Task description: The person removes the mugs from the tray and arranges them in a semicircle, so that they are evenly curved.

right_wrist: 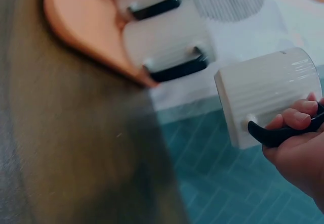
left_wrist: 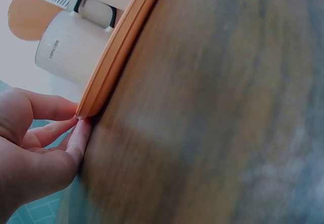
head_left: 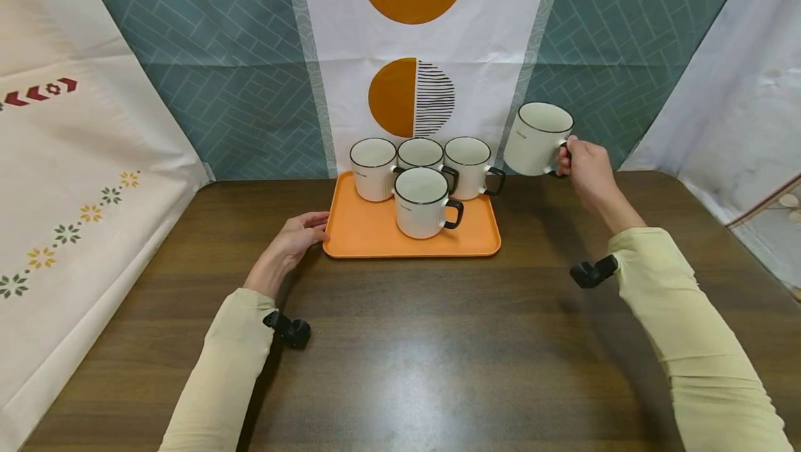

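Note:
My right hand (head_left: 587, 168) grips a white enamel-style mug (head_left: 537, 139) by its black handle, fingers curled through it, as the right wrist view shows. This dark-rimmed mug hangs upright in the air to the right of an orange tray (head_left: 350, 229). At the tray's left edge my left hand (head_left: 294, 238) pinches the rim between thumb and fingers (left_wrist: 55, 106). Several matching mugs stand upright on the tray: three along the back, and a front mug (head_left: 421, 207) before them. Their black handles point to the right.
The tray lies near the back of a dark wooden table (head_left: 400, 341). Behind it hangs a teal-and-white patterned cloth (head_left: 250, 90) with orange shapes. White cloths (head_left: 81, 181) flank the table on both sides.

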Demonstrator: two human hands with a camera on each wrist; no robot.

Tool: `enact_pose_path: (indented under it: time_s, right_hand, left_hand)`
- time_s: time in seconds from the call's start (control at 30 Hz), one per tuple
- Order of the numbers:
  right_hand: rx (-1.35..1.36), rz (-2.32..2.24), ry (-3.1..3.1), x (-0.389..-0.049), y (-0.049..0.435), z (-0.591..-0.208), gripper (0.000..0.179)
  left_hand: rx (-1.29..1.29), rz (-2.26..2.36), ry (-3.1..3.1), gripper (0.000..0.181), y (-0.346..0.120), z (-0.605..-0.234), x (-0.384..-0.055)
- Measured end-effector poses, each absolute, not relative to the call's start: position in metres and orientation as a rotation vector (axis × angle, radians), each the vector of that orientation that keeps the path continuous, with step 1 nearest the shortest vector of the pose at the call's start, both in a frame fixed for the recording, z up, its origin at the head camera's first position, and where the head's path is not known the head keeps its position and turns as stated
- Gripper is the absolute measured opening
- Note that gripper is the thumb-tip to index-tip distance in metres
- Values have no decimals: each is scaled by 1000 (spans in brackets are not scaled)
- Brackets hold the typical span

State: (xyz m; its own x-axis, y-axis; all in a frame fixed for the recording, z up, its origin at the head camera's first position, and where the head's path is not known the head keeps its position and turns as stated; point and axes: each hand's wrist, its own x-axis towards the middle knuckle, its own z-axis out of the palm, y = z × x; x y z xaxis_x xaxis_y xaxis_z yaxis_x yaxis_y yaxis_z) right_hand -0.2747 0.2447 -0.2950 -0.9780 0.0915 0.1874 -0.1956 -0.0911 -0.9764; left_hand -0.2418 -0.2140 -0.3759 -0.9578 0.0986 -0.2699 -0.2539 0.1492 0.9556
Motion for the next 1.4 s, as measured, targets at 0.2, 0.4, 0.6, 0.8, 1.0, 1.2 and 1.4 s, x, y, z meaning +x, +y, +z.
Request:
enact_pose_path:
  time_s: [0.2,0.4,0.6,0.8,1.0,1.2,1.4]
  right_hand:
    - [85,2169,-2070,-286,249,-318,36]
    - [58,2073,-2140,-290,252,-339,36]
    - [27,2081,-2131,-293,254,-356,34]
    - [27,1999,-2211,-298,253,-364,35]
    - [13,1927,-2295,-297,256,-363,37]
    - [83,1799,-2426,-298,255,-362,43]
    - [62,1526,-2570,-295,257,-362,53]
  left_hand:
    - [-163,1879,2163,59,-216,-374,-241]
    - [-182,1881,2154,59,-215,-373,-240]
    - [-180,1889,2137,59,-214,-377,-241]
    - [-157,1903,2140,59,-217,-378,-241]
    - [-148,1900,2135,59,-214,-376,-242]
    - [-167,1881,2161,59,-216,-374,-242]
    - [-154,1875,2168,60,-219,-378,-242]
